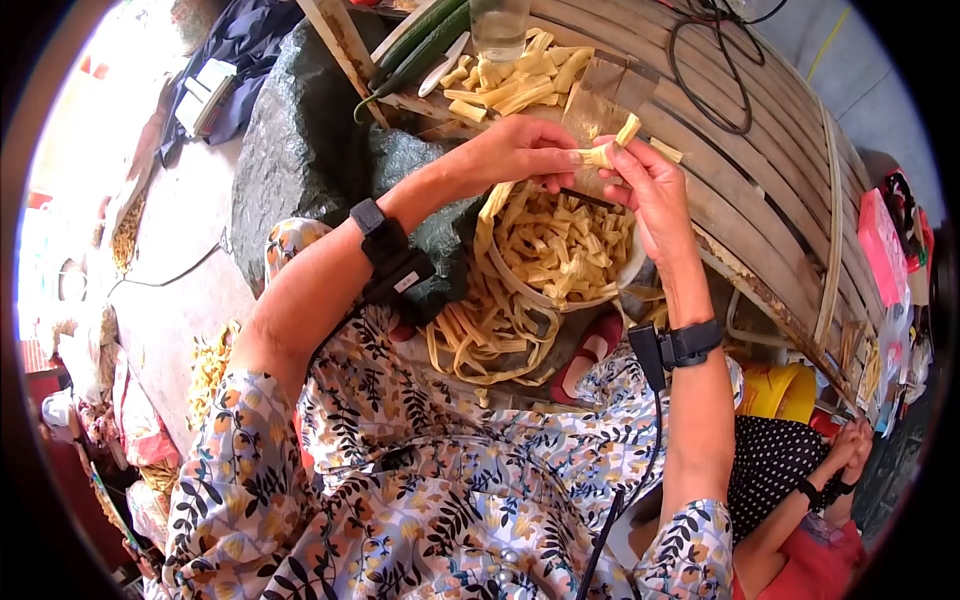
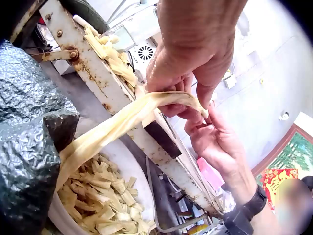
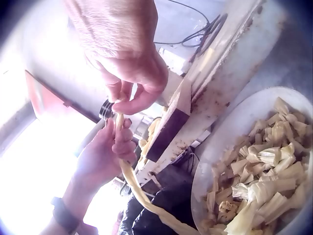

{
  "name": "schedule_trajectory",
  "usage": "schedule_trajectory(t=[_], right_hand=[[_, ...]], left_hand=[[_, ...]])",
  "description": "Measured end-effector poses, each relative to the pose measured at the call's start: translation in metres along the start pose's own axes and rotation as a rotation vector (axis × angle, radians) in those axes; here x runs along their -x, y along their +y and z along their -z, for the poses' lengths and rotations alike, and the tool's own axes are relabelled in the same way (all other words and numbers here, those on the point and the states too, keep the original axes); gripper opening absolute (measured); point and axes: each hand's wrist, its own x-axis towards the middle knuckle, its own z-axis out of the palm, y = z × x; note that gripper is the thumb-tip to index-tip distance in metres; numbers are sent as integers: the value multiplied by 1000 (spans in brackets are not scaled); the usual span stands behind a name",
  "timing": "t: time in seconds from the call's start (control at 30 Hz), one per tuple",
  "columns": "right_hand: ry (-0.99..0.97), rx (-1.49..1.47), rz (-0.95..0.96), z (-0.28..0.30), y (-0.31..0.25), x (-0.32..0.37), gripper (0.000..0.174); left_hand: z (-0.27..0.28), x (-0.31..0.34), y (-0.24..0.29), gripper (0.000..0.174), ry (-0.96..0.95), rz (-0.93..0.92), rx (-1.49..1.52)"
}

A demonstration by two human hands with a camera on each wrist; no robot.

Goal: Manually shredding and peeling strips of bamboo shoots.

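Note:
A long pale-yellow strip [image 2: 115, 128] runs from the left hand [image 2: 193, 58] down across the rim of a white bowl [image 2: 142, 188]. The left hand [image 1: 505, 155] curls its fingers round the strip near its end. The right hand [image 1: 655, 195] pinches the strip's folded end [image 1: 598, 156] between thumb and fingers, close beside the left fingertips. In the right wrist view the right hand [image 3: 127, 58] is above the left hand [image 3: 105, 154], both on the strip [image 3: 139, 193]. Many short folded yellow pieces [image 1: 565, 245] fill the bowl below the hands.
A slatted wooden table [image 1: 740, 190] holds a pile of yellow pieces [image 1: 525, 85], a glass [image 1: 498, 28], green cucumbers [image 1: 425, 45] and a black cable [image 1: 680, 60]. Dark green plastic [image 1: 300, 130] stands at left. Loose strips [image 1: 490, 335] lie under the bowl. Another person's hands [image 1: 853, 445] show at lower right.

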Motion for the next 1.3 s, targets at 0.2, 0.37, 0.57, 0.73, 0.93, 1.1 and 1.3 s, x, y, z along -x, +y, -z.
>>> schedule_trajectory(t=[0.2, 0.37, 0.57, 0.73, 0.93, 1.1, 1.3], right_hand=[[47, -20, 31, -1, -2, -2, 23], [75, 5, 89, 6, 1, -5, 19], [43, 6, 130, 0, 4, -3, 17], [39, -15, 142, -1, 9, -4, 17], [35, -132, 22, 0, 10, -3, 18], [40, 113, -2, -12, -3, 0, 18], [282, 33, 100, 14, -9, -19, 10]], left_hand=[[5, -7, -8, 23, -5, 34, -82], [-4, -3, -5, 28, -11, -10, -18], [-11, -8, -6, 31, -43, -3, 147], [-12, -9, -14, 23, 15, -64, 164], [-15, -8, -22, 18, 41, -90, 55], [-18, -8, -10, 14, 103, -96, -77], [2, -14, 1, 15, 75, -60, -305]])
